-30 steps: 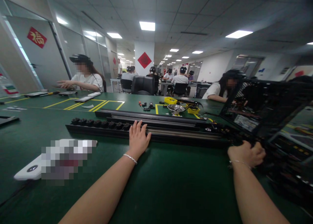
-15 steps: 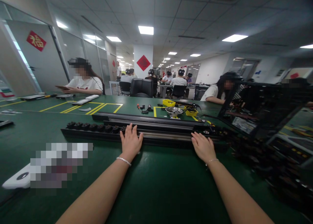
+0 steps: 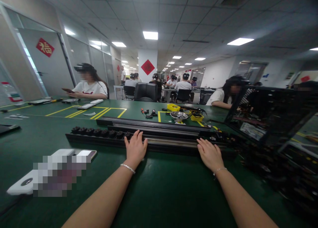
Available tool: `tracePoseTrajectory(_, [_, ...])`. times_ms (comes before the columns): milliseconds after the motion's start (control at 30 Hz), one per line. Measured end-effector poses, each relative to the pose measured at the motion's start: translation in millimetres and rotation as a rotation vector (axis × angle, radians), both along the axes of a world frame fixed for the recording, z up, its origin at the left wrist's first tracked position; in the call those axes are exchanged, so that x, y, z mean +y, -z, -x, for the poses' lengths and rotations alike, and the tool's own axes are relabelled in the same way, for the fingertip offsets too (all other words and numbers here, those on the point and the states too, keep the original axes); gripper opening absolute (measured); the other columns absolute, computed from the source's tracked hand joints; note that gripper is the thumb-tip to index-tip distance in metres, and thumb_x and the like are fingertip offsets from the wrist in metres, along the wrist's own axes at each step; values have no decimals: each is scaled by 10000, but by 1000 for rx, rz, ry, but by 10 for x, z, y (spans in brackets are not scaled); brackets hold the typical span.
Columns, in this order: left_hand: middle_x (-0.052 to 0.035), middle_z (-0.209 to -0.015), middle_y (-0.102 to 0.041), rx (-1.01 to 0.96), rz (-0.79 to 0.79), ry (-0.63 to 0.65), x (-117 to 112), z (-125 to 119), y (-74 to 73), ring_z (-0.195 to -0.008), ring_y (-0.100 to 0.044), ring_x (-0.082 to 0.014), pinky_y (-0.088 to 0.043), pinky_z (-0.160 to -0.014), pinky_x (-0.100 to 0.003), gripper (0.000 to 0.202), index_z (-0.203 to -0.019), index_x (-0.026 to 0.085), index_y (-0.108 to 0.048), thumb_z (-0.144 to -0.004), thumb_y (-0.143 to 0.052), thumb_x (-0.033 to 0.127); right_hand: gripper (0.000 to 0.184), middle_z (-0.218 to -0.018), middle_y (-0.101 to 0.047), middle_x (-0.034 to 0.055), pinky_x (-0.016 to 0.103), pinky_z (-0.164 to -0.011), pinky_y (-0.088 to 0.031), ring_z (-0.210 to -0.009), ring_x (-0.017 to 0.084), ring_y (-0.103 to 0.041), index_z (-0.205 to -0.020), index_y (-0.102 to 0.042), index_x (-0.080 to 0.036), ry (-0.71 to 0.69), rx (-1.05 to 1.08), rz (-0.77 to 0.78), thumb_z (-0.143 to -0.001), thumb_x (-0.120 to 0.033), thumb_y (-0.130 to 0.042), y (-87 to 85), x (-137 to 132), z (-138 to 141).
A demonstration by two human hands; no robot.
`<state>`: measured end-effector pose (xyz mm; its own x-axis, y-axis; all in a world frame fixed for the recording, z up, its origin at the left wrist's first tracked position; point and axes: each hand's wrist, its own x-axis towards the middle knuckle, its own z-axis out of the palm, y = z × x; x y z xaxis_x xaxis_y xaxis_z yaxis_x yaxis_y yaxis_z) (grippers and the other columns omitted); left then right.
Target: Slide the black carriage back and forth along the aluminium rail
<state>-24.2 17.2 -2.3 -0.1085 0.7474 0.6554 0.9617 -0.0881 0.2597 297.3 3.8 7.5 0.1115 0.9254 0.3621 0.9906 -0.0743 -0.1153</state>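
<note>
A long black channel-shaped rail (image 3: 169, 147) lies across the green table in front of me. Several small black round parts (image 3: 96, 132) stand in a row along its left half. My left hand (image 3: 135, 146) rests on the rail near its middle, fingers stretched and slightly apart, beside the end of that row. Farther right, my right hand (image 3: 210, 154) lies on the same rail with its fingers extended. Neither hand is wrapped round anything. Behind this rail lies a second dark rail (image 3: 154, 124), roughly parallel to it.
A metal bowl (image 3: 179, 116) and yellow bins (image 3: 173, 107) stand beyond the rails. An open black case-like frame (image 3: 263, 115) rises at right, above a dark cluttered heap (image 3: 273, 175). A white device (image 3: 27, 181) lies at left. Co-workers sit across the table.
The view has shifted slightly, so the scene sits a little lower and farther right. Both hands stay on the rail in nearly the same places, with fingers still extended.
</note>
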Motion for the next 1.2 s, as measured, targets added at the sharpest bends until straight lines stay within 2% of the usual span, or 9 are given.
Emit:
tracePoseTrajectory(167, [-107, -1343, -490, 32, 7, 35, -23, -19, -43, -1210, -470, -238, -160, -1083, -570, 405, -1233, 200, -509, -881, -355, 332, 508, -1387, -441, -21, 430, -1078, -193, -1302, 171, -330, -1293, -492, -277, -5, 6, 9, -910, -426, -192, -3, -2, 0])
tracePoseTrajectory(267, [-111, -1335, -500, 50, 3, 40, -13, -13, -47, -1217, -465, -231, -217, -1082, -514, 419, -1247, 183, -496, -881, -354, 329, 514, -1392, -433, -26, 431, -1083, -187, -1306, 168, -322, -1303, -479, -273, 0, 19, 24, -911, -430, -186, -17, -7, 3])
tracePoseTrajectory(400, [-142, -1318, -511, 50, 10, 49, 22, 6, -26, -1212, -475, -225, -349, -1019, -407, 476, -1298, 115, -429, -876, -358, 323, 517, -1395, -430, -26, 436, -1081, -192, -1308, 171, -320, -1305, -476, -283, -13, 24, 32, -910, -444, -184, -29, -19, -3])
tracePoseTrajectory(467, [-178, -1315, -503, 48, 5, 41, 40, 9, -7, -1205, -481, -238, -378, -989, -386, 521, -1317, 55, -383, -872, -364, 324, 522, -1394, -432, -24, 439, -1078, -196, -1307, 176, -322, -1303, -479, -287, -26, 17, 33, -910, -455, -180, -30, -25, -7])
tracePoseTrajectory(633, [-211, -1353, -450, 38, -4, -31, 55, -20, 30, -1262, -411, -282, -345, -1010, -426, 560, -1316, 34, -374, -850, -394, 344, 516, -1384, -447, -14, 440, -1072, -209, -1298, 180, -336, -1295, -489, -291, -28, -14, 1, -912, -446, -179, -13, -26, -15])
tracePoseTrajectory(733, [-215, -1332, -471, 39, 32, -74, 39, -34, 19, -1268, -396, -305, -315, -1027, -447, 592, -1321, 24, -373, -842, -405, 370, 518, -1382, -450, -12, 442, -1067, -215, -1295, 183, -342, -1293, -491, -294, -30, -20, 0, -912, -451, -178, 5, -13, -26])
tracePoseTrajectory(900, [-188, -1226, -572, 39, 104, -39, 15, -24, -28, -1190, -481, -281, -314, -1025, -432, 608, -1345, 37, -350, -861, -370, 404, 515, -1380, -451, -10, 442, -1063, -211, -1294, 185, -339, -1285, -500, -293, -37, -31, -16, -909, -442, -181, 28, 3, -41])
tracePoseTrajectory(1200, [-189, -1247, -560, 22, 149, -27, 30, 0, -36, -1250, -424, -271, -289, -1049, -425, 624, -1332, 35, -375, -861, -354, 445, 507, -1384, -446, -12, 440, -1064, -214, -1296, 185, -338, -1288, -496, -299, -36, -21, -5, -911, -439, -187, 5, -14, -25])
